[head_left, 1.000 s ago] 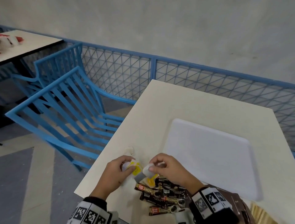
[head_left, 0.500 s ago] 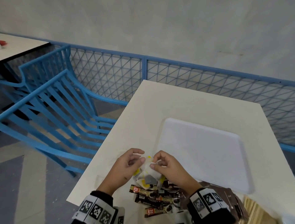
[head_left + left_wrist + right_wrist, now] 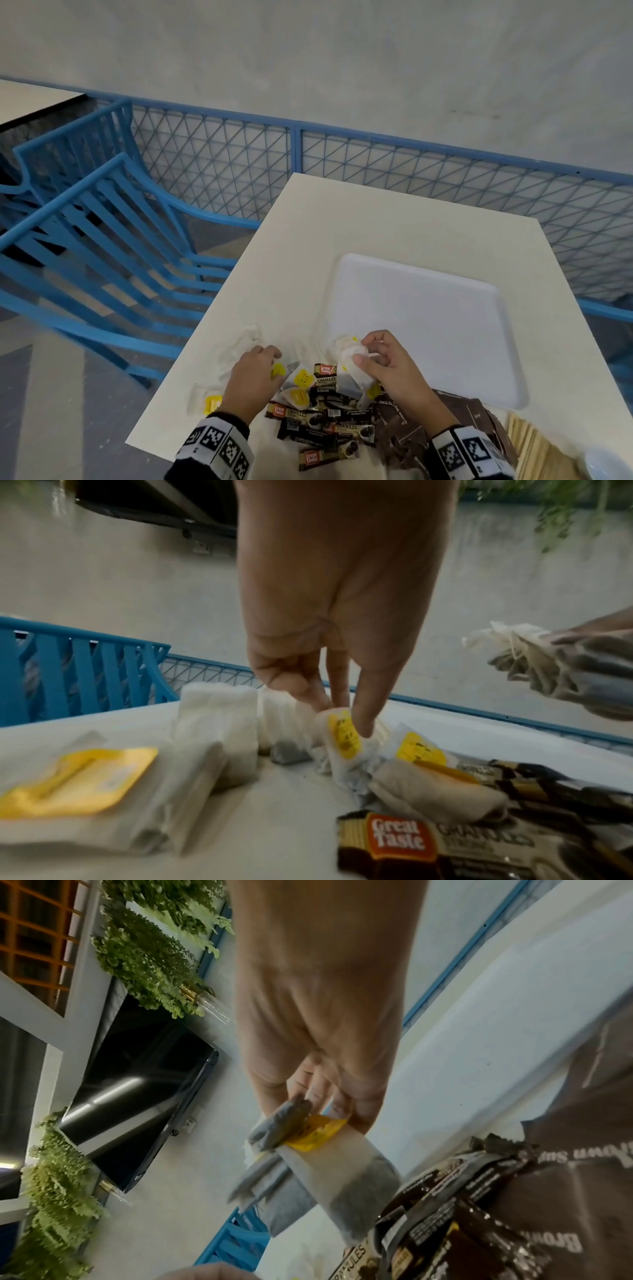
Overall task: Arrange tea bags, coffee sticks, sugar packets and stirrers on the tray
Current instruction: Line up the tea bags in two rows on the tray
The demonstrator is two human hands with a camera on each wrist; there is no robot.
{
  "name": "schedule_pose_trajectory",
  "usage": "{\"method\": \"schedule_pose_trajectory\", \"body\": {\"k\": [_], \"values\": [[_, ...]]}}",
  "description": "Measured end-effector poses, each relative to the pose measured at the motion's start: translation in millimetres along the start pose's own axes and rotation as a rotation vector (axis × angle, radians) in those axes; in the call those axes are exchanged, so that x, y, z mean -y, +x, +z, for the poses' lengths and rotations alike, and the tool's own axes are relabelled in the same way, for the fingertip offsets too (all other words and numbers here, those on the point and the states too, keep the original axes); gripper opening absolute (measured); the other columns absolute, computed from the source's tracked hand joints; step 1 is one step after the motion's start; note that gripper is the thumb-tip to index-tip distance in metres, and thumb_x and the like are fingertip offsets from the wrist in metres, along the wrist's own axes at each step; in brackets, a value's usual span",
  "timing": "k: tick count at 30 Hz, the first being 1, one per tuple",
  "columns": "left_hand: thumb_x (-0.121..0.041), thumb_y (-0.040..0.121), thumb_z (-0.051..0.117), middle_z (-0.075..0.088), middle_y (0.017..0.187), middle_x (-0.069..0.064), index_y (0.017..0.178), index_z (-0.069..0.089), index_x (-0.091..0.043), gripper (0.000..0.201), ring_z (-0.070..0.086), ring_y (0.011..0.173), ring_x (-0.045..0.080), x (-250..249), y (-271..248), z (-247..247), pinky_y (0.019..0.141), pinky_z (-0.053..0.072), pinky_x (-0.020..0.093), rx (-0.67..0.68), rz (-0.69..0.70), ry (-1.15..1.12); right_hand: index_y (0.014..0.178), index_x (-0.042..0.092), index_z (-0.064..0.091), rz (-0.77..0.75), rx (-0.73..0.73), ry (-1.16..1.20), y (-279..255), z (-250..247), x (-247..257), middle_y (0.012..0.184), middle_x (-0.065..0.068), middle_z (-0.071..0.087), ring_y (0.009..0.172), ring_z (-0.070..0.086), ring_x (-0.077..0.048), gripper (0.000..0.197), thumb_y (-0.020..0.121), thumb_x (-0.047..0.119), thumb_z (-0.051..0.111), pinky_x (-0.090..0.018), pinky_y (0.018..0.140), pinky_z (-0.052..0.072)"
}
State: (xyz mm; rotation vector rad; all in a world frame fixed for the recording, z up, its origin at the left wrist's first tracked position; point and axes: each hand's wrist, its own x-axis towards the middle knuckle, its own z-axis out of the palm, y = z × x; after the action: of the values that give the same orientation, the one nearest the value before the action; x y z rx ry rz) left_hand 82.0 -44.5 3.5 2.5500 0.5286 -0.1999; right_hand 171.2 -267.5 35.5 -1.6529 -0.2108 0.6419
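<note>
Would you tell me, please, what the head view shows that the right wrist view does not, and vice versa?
Only the head view shows the stirrers and the loose tea bags by the left hand. Only the right wrist view shows the wall screen and ferns. Both show the right hand gripping a bundle of tea bags, beside coffee sticks and brown sugar packets.

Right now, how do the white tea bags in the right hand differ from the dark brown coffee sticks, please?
The white tea bags are held in the right hand; the dark brown coffee sticks lie loose on the cream table. The tea bags are pale with yellow tags; the coffee sticks are dark and printed. Neither is on the white tray.
</note>
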Motion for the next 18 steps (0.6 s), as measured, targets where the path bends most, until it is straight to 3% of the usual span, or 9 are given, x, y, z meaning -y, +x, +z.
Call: {"method": "schedule_pose_trajectory", "body": {"k": [3,5,7,9,13,16,18], "values": [[-0.019,0.087,0.057,0.054,0.085,-0.003,0.089,0.059,-0.023,0.005,0.054,0.088,0.015,-2,-2,-3,0.078,0.044,0.024,-0.017,-0.039,-0.068,0.098,0.016,0.052,0.013,0.004,-0.005,-2,0,-1,0.104,-0.016,0.064,0.079,0.062,-0.017,0.019,0.086,0.006,0.062,-0.026,0.058,0.052],[-0.019,0.086,0.059,0.054,0.08,-0.003,0.075,0.055,-0.025,0.013,0.052,0.079,0.013,-1,-4,-8,0.068,0.041,0.019,-0.015,-0.04,-0.147,0.101,0.018,0.054,0.015,0.005,-0.001,-3,-1,0,0.105,-0.016,0.064,0.081,0.063,-0.017,0.021,0.086,0.006,0.063,-0.027,0.061,0.053],[-0.02,0.086,0.062,0.056,0.082,-0.001,0.073,0.055,-0.026,0.016,0.05,0.077,0.011,-3,-7,-16,0.063,0.036,0.011,-0.026,-0.004,-0.263,0.105,0.018,0.057,0.02,0.011,0.001,-4,0,1,0.106,-0.014,0.064,0.08,0.063,-0.014,0.023,0.086,0.006,0.063,-0.027,0.062,0.054],[-0.02,0.087,0.063,0.06,0.087,0.001,0.077,0.06,-0.023,0.011,0.053,0.079,0.009,-8,-10,-25,0.066,0.038,0.01,-0.064,0.023,-0.437,0.108,0.02,0.058,0.022,0.041,0.0,-4,1,5,0.106,-0.01,0.064,0.079,0.063,-0.008,0.026,0.086,0.007,0.064,-0.022,0.064,0.052],[-0.018,0.089,0.062,0.066,0.08,-0.003,0.087,0.065,-0.012,0.007,0.058,0.071,0.008,-29,-15,-40,0.069,0.046,0.019,0.005,0.038,-0.755,0.115,0.023,0.059,0.001,0.169,0.0,-7,11,19,0.108,-0.005,0.064,0.085,0.063,-0.006,0.032,0.085,0.011,0.065,-0.02,0.074,0.052],[-0.012,0.09,0.059,0.066,0.072,-0.005,0.086,0.066,-0.013,0.007,0.06,0.068,0.006,-45,-16,-44,0.071,0.05,0.026,0.066,0.078,-0.868,0.117,0.024,0.06,0.005,0.241,0.019,-6,19,26,0.107,-0.011,0.066,0.091,0.064,-0.013,0.033,0.085,0.016,0.066,-0.026,0.081,0.052],[-0.009,0.092,0.056,0.067,0.076,-0.003,0.089,0.067,-0.013,0.012,0.06,0.071,0.008,-51,-16,-44,0.069,0.051,0.023,0.094,0.105,-0.938,0.115,0.023,0.061,0.012,0.262,0.013,-6,24,28,0.104,-0.018,0.068,0.091,0.063,-0.017,0.031,0.085,0.02,0.066,-0.032,0.083,0.051]]}}
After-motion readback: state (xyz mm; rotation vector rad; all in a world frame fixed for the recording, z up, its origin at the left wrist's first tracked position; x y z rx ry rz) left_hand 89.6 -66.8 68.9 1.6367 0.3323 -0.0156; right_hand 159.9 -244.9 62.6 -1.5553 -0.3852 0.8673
